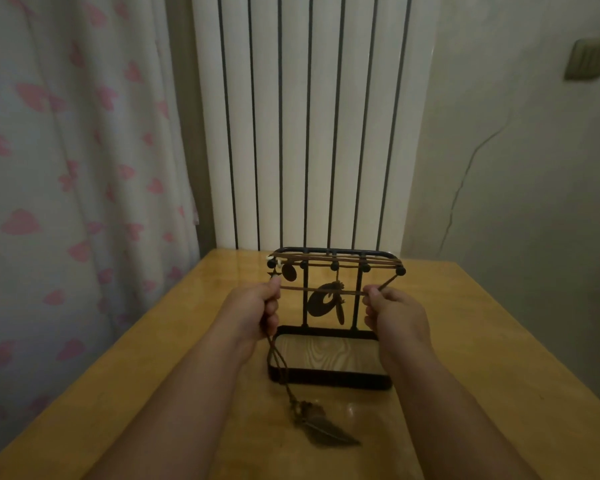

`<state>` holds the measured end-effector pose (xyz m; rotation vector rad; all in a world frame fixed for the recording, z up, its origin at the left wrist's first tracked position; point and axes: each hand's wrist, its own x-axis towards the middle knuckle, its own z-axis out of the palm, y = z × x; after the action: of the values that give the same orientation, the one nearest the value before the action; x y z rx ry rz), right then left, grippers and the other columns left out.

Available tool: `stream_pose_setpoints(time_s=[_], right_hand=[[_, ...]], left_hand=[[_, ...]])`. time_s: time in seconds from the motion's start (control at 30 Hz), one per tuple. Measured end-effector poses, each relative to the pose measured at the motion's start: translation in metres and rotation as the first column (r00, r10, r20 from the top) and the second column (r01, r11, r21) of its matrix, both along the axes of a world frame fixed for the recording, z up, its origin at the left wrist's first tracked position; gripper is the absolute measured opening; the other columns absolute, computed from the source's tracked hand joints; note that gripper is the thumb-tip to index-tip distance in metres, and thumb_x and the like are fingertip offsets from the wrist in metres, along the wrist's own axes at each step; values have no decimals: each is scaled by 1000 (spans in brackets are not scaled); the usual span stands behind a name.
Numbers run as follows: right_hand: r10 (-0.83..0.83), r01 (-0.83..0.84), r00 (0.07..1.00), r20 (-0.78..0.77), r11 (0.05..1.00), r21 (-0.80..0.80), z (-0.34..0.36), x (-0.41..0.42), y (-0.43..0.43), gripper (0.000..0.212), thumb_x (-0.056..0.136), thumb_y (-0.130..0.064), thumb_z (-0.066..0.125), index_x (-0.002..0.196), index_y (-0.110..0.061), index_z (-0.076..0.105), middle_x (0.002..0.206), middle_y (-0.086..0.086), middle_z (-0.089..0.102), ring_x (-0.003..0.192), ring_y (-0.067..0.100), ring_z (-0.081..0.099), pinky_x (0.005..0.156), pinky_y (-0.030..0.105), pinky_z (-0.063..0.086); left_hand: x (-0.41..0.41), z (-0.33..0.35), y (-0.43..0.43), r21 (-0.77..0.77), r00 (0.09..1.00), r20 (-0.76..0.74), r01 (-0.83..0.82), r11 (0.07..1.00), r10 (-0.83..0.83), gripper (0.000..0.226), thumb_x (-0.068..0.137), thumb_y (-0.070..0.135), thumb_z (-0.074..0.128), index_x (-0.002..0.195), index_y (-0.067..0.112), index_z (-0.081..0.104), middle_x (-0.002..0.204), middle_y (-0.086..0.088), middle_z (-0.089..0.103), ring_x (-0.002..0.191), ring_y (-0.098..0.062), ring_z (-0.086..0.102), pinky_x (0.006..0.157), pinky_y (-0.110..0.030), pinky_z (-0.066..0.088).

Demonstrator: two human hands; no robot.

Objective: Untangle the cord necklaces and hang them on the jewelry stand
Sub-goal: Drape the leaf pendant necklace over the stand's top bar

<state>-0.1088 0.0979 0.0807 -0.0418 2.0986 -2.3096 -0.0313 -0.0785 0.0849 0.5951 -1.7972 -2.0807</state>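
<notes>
Cord necklace (291,288) pulled taut between both hands, likely to spread its loop for the pegs. Left hand (257,306) fisted round one end; right hand (394,311) pinches the other. Feather pendant (329,433) trails to 6 o'clock onto table (465,341). Jewelry stand (326,381) at 12 o'clock, hung necklaces (343,263) along its top.

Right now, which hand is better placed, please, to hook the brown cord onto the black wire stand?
Probably right hand: its brown cord rises to a corner of the black wire stand; the left hand trails the feather pendant.
</notes>
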Motion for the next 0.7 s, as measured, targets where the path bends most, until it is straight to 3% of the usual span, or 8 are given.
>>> stream_pose_setpoints(time_s=[0.13, 0.23, 0.33, 0.5, 0.7], right_hand=[[-48, 49, 998, 30, 999, -24, 2, -1, -1, 14, 97, -20, 56, 91, -20, 69, 86, 1, 65, 79, 14, 57, 74, 31, 52], [-61, 63, 997, 39, 997, -35, 3, 0, -1, 13, 97, -21, 57, 93, -20, 69, 89, 1, 65, 84, 16, 58, 75, 31, 52], [-54, 55, 998, 24, 998, -24, 2, 0, -2, 12, 97, -23, 57, 96, -21, 69, 91, 0, 66, 89, 18, 59, 79, 34, 53], [-20, 20, 1000, 2, 1000, -20, 7, 3, -6, 15, 96, -24, 58, 83, -27, 65, 92, 0, 67, 90, 16, 60, 85, 37, 54], [-135, 134, 991, -24, 990, -48, 11, 3, -4, 2, 92, -24, 62, 91, -25, 61, 100, -1, 62, 98, 19, 57, 87, 41, 52]], left_hand=[[0, 5, -11, 180, 995, -42, -86, 980, 95, 29, 99, 36, 53, 78, 16, 57, 52, 4, 43, 49, -13, 42, 53, -29, 38], [0, 11, -17, 240, 989, -87, -95, 966, 119, 24, 100, 31, 51, 89, 13, 60, 55, 4, 45, 50, -11, 41, 53, -28, 37], [-4, 15, -21, 230, 984, -98, -122, 966, 147, 19, 102, 26, 48, 99, 10, 60, 63, 2, 47, 55, -11, 42, 54, -27, 38], [-11, 20, -26, 222, 971, -105, -189, 957, 216, 21, 103, 28, 48, 93, 14, 59, 65, 2, 47, 53, -10, 41, 50, -24, 36], [-15, 24, -27, 225, 963, -114, -214, 951, 244, 21, 102, 29, 48, 93, 14, 60, 65, 2, 48, 54, -10, 43, 51, -25, 39]])
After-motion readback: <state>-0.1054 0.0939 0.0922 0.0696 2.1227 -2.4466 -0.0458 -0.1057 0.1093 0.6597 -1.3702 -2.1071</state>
